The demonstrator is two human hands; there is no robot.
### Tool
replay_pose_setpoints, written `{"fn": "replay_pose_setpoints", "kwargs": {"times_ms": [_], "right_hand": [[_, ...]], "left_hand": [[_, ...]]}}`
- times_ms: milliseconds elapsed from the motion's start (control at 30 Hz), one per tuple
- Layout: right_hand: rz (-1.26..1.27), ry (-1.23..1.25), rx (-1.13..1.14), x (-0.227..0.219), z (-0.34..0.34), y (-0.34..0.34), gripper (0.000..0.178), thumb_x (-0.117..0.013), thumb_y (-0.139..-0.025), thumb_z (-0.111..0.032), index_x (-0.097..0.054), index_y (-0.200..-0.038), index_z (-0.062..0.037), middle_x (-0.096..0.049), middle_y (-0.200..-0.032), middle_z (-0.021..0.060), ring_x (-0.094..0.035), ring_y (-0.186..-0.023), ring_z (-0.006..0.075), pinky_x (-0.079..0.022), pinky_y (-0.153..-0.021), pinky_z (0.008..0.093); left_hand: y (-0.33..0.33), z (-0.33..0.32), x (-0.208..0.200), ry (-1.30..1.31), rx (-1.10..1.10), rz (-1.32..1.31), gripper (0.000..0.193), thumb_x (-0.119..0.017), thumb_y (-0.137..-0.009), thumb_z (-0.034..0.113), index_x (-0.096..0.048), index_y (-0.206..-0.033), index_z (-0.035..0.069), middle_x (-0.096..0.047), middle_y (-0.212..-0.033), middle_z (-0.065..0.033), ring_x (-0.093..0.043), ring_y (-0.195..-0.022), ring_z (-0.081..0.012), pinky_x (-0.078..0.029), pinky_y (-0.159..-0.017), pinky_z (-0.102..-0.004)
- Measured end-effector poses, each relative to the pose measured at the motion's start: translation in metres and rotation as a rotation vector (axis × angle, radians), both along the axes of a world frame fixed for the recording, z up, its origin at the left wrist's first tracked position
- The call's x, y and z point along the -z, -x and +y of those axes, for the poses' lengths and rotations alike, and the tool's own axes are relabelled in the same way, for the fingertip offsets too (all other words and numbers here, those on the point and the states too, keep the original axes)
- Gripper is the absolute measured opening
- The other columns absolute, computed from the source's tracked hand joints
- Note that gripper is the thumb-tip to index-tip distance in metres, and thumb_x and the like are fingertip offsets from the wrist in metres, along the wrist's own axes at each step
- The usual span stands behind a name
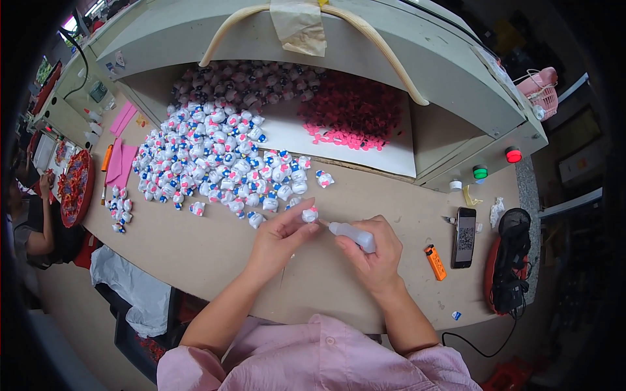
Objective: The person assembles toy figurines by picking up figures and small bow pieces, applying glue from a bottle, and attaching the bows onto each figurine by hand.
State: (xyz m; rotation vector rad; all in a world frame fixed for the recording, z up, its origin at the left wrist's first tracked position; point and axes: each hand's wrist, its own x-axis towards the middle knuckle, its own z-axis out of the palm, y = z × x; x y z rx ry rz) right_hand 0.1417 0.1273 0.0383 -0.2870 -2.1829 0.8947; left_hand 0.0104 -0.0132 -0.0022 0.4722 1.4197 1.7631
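Note:
Between thumb and fingers, my left hand [280,240] pinches a small white figurine [310,214] with a pink detail. My right hand [375,251] grips a whitish squeeze bottle [354,237], tilted so that its narrow tip points left, close to the figurine; I cannot tell whether they touch. Just beyond my left hand spreads a large heap of similar white figurines [215,153] with blue and pink parts. Past the heap's right side, many small pink pieces [349,130] lie on a white sheet [280,138] under the hood.
A grey hood [469,130] with red and green buttons overhangs the table's back. At right lie an orange lighter [435,262], a phone [465,238] and a black-and-red pouch [512,260] with a cable. Pink sheets [120,159] lie left. Another person's arm [42,228] is beside a red basket [77,189].

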Motion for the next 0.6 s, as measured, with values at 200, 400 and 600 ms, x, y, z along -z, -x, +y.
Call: {"fn": "replay_pose_setpoints", "kwargs": {"times_ms": [200,400,600], "right_hand": [[0.007,0.002,-0.017,0.0053,0.0019,0.0006,0.038,-0.087,-0.069,-0.016,-0.062,-0.095,-0.0035,-0.063,-0.080,0.0115,-0.062,-0.065,0.0254,-0.049,-0.056,0.0336],[0.015,0.048,-0.017,0.0036,0.0024,0.0000,0.039,-0.086,-0.070,-0.016,-0.062,-0.097,-0.0032,-0.063,-0.080,0.0118,-0.062,-0.067,0.0250,-0.049,-0.057,0.0333],[-0.002,0.049,-0.015,0.0047,0.0010,0.0010,0.039,-0.086,-0.070,-0.016,-0.062,-0.097,-0.0033,-0.063,-0.081,0.0115,-0.063,-0.067,0.0253,-0.049,-0.057,0.0334]], "left_hand": [[0.0013,-0.0003,-0.0025,-0.014,0.021,-0.020,0.047,-0.061,-0.094,0.003,-0.048,-0.139,0.004,-0.067,-0.111,-0.0099,-0.065,-0.100,-0.0140,-0.053,-0.088,-0.0272],[0.0042,-0.0010,-0.0025,-0.056,0.079,-0.075,0.043,-0.053,-0.098,0.004,-0.042,-0.139,0.003,-0.065,-0.115,-0.0127,-0.065,-0.104,-0.0190,-0.054,-0.091,-0.0319],[0.0055,-0.0028,-0.0007,-0.054,0.102,-0.072,0.042,-0.052,-0.099,0.004,-0.042,-0.139,0.004,-0.066,-0.115,-0.0131,-0.065,-0.103,-0.0196,-0.054,-0.091,-0.0322]]}}
